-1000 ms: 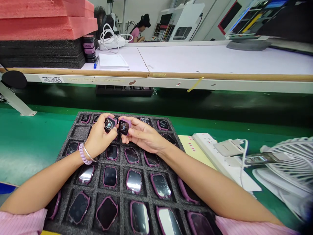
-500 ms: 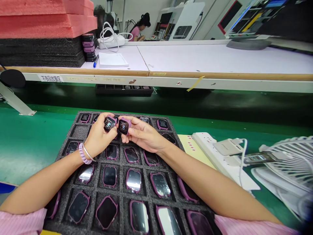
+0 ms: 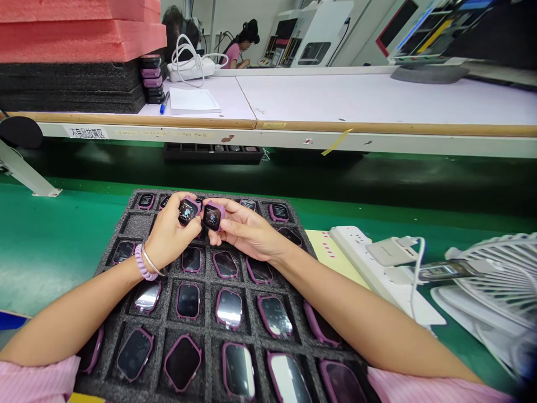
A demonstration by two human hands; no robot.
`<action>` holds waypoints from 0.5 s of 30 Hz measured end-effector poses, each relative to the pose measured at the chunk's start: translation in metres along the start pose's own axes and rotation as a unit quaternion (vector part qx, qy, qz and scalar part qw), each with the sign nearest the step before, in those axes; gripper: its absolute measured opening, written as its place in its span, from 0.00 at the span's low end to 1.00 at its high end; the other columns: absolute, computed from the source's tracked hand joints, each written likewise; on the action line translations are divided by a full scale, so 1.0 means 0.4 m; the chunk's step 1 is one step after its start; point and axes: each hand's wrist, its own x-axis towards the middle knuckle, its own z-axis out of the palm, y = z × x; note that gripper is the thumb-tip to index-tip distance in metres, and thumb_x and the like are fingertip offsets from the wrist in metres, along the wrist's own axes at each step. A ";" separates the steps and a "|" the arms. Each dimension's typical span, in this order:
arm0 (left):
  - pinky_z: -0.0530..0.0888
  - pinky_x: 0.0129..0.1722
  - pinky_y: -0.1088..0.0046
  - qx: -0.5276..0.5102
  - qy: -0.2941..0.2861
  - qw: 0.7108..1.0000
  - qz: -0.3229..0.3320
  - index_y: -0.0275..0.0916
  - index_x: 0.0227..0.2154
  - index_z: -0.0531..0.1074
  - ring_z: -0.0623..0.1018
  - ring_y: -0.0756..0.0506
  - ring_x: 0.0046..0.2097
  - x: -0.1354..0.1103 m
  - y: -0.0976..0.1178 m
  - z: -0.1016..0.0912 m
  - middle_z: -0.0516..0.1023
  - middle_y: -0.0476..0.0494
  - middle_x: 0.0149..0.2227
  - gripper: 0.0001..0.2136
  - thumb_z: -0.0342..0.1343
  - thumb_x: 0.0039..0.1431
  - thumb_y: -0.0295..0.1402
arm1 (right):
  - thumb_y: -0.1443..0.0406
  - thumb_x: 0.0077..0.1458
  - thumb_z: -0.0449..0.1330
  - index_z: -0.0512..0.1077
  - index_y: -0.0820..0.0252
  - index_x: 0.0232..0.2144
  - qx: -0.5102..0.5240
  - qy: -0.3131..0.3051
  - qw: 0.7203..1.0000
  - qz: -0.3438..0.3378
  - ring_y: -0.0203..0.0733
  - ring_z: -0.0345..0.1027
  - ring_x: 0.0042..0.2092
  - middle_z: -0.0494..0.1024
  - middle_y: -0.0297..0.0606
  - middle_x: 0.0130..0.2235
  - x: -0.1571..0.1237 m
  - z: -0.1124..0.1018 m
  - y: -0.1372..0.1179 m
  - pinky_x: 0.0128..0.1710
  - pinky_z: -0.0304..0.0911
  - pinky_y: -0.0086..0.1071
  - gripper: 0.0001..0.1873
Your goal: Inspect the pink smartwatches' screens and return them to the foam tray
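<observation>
My left hand (image 3: 173, 234) is closed on a purple smartwatch body (image 3: 187, 211) without a strap, its screen lit with a dial. Right beside it, my right hand (image 3: 243, 226) grips a second purple smartwatch body (image 3: 212, 216), also lit, between thumb and fingers. Both screens face up toward me. Below the hands lies a dark grey foam tray (image 3: 140, 225) whose pockets hold several more purple watch bodies; one of them, a dark-screened watch (image 3: 188, 301), sits in a middle row. Some pockets under my hands and forearms are hidden.
At right stand a white power strip (image 3: 352, 246) with a charger (image 3: 392, 252), and a white fan (image 3: 503, 280). A shelf (image 3: 335, 103) crosses ahead, bearing red foam blocks (image 3: 84, 39), a notepad (image 3: 195, 101) and a blue pen (image 3: 164, 104). A co-worker (image 3: 239, 47) sits beyond.
</observation>
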 end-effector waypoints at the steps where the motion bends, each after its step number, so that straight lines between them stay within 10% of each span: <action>1: 0.74 0.44 0.68 -0.001 -0.002 1.000 0.001 0.38 0.48 0.68 0.77 0.44 0.46 0.000 -0.001 0.000 0.77 0.42 0.45 0.17 0.56 0.56 0.37 | 0.58 0.57 0.77 0.70 0.57 0.55 -0.001 0.000 1.000 0.001 0.39 0.75 0.36 0.76 0.33 0.38 0.000 0.000 0.000 0.39 0.71 0.31 0.29; 15: 0.74 0.49 0.67 -0.018 -0.010 1.000 -0.002 0.39 0.47 0.69 0.77 0.43 0.49 0.003 -0.004 0.002 0.77 0.42 0.46 0.15 0.56 0.56 0.36 | 0.58 0.57 0.78 0.72 0.56 0.54 0.000 -0.004 1.000 0.001 0.38 0.75 0.35 0.77 0.34 0.40 0.000 0.002 0.000 0.37 0.71 0.29 0.27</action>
